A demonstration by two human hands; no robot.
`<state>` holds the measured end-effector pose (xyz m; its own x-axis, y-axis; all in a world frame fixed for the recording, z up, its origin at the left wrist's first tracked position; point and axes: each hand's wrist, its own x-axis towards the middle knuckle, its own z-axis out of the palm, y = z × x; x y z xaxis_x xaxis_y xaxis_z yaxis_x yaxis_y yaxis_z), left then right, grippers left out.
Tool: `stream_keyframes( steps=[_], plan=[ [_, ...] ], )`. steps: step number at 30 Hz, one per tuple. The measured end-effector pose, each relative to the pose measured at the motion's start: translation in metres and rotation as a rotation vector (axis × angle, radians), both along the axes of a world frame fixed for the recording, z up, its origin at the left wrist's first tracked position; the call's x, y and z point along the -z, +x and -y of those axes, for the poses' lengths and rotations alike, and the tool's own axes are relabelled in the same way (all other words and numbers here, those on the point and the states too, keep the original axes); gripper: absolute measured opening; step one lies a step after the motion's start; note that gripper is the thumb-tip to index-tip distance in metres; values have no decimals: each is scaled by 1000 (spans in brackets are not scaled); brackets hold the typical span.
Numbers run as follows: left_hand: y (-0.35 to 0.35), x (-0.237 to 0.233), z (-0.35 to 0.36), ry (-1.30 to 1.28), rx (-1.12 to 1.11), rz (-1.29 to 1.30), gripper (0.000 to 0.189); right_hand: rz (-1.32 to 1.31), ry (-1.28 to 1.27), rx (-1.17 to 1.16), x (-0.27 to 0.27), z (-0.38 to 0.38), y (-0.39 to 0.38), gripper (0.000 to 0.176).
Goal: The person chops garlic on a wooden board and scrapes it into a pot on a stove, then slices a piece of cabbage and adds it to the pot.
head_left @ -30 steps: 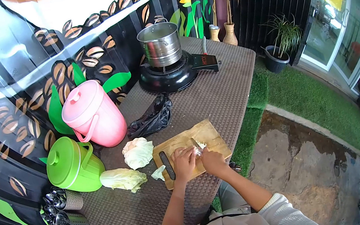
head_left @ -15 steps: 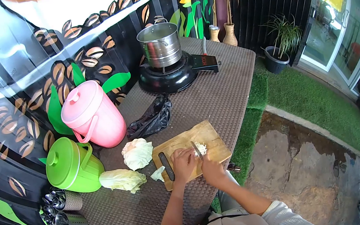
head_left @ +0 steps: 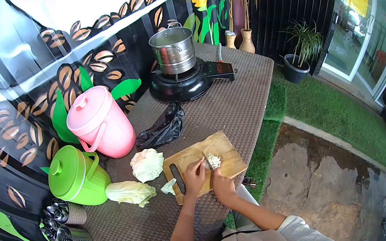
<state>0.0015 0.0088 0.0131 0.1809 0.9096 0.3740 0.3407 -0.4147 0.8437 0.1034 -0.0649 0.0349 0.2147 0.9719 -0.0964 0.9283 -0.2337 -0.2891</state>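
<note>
A wooden cutting board [head_left: 231, 157] with a dark handle slot lies near the table's edge. My right hand [head_left: 224, 187] is closed round a knife, whose blade [head_left: 208, 160] points away from me beside a small heap of pale shreds [head_left: 214, 161]. Just left of the blade, my left hand [head_left: 194, 178] rests over the board with its fingers pressed together; what is under them is too small to make out. Left of the board are a small leaf piece [head_left: 169, 187], a round pale cabbage [head_left: 147, 165] and an elongated leafy head [head_left: 131, 193].
A black plastic bag [head_left: 161, 129] lies beyond the cabbage. A pink lidded container [head_left: 108, 129] and a green one [head_left: 78, 176] stand at the left, near metal cutlery holders [head_left: 74, 238]. At the back, a steel pot [head_left: 173, 52] sits on a black stove [head_left: 181, 87].
My right hand and the knife have shifted slightly left and toward me. The fingers of my left hand have drawn in a little, and more of the shredded heap shows.
</note>
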Motion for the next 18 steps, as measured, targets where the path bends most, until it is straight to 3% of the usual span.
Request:
stream_keyframes(
  steps=[9,12,16,18],
  plan=[
    [-5,4,0,28,-68,65,25,-20,19,-217,6,-20,32,27],
    [-8,9,-2,158,-146,-118,20,-63,-52,-19,-12,4,6,31],
    [-7,10,0,81,-199,-162,14,-89,-59,-13,3,-3,9,35],
    [-6,13,0,88,-196,-159,12,-81,-5,-125,1,-19,23,34]
  ],
)
